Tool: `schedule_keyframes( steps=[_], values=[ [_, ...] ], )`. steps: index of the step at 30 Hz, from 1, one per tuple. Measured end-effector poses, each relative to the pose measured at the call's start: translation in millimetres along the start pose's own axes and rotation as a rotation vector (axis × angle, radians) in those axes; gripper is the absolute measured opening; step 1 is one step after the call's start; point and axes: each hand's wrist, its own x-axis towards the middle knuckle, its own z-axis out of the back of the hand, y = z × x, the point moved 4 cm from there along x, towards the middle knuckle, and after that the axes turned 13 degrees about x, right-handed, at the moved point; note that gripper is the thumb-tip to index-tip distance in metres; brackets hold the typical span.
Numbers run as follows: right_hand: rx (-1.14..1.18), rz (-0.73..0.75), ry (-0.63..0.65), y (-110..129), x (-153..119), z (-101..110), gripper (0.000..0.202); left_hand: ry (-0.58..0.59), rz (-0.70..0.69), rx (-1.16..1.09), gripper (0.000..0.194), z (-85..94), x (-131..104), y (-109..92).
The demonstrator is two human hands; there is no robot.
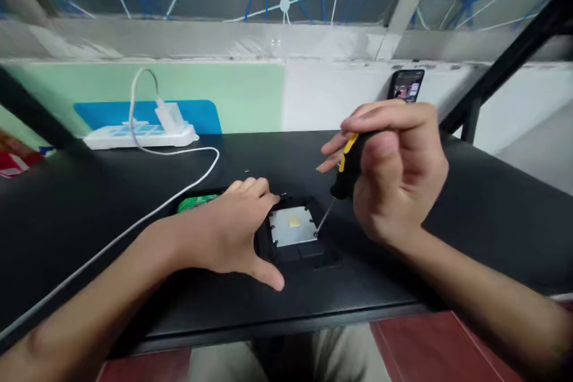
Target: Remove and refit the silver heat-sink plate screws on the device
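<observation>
My right hand [398,161] is closed around the black and yellow handle of a screwdriver [347,173]. The screwdriver slants down to the left, its tip at the lower right corner of a silver metal plate [286,236] with a small yellowish pad [294,221]. That plate sits in a black device housing [289,258] lying flat on the table. My left hand [237,221] lies over the left side of the housing, thumb spread from the fingers. Part of a green circuit board [197,202] shows behind my left wrist.
A white power strip [143,138] with a plugged-in charger [170,117] stands at the back left of the black table [380,274]. Its white cable [179,190] runs across the left side. A phone [406,85] leans against the wall behind my right hand. Tiny pieces [246,171] lie behind the housing.
</observation>
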Motion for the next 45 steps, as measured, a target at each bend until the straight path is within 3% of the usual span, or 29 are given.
schedule_keyframes(
  steps=[5, 10, 14, 23, 28, 31, 37, 41, 45],
  values=[
    [-0.089, 0.114, 0.047, 0.4, 5.4, 0.7, 0.025, -0.004, -0.003, -0.010, 0.087, 0.1, 1.0, -4.4],
    [-0.028, -0.012, 0.005, 0.3, 1.1, -5.1, 0.015, 0.020, -0.005, -0.004, 0.088, 2.7, 1.2, -6.6],
    [-0.013, -0.066, 0.027, -1.3, -3.1, -6.2, 0.018, 0.023, 0.006, 0.009, 0.092, 2.9, 0.9, -6.0],
    [-0.165, 0.084, 0.054, 9.3, 4.4, -4.2, 0.019, -0.040, -0.014, -0.014, 0.085, 0.6, 1.6, -3.9],
    [-0.092, -0.015, 0.022, 4.1, 1.3, -3.7, 0.012, -0.023, -0.015, 0.000, 0.088, 0.7, 1.9, -4.2],
    [-0.048, -0.051, 0.062, -0.3, -0.8, -3.5, 0.018, -0.004, -0.008, 0.015, 0.088, 1.1, 2.1, -4.7],
    [-0.143, 0.114, 0.050, 4.0, 3.9, 0.6, 0.020, -0.009, -0.014, 0.021, 0.090, 0.8, 2.5, -4.7],
    [-0.274, 0.105, 0.028, 4.4, 5.3, 0.7, 0.017, -0.008, -0.008, 0.006, 0.089, 0.6, 2.0, -3.8],
    [-0.169, 0.034, 0.012, 5.4, 2.0, -1.3, 0.011, -0.006, -0.004, 0.000, 0.093, 1.4, 1.8, -4.0]
  ],
)
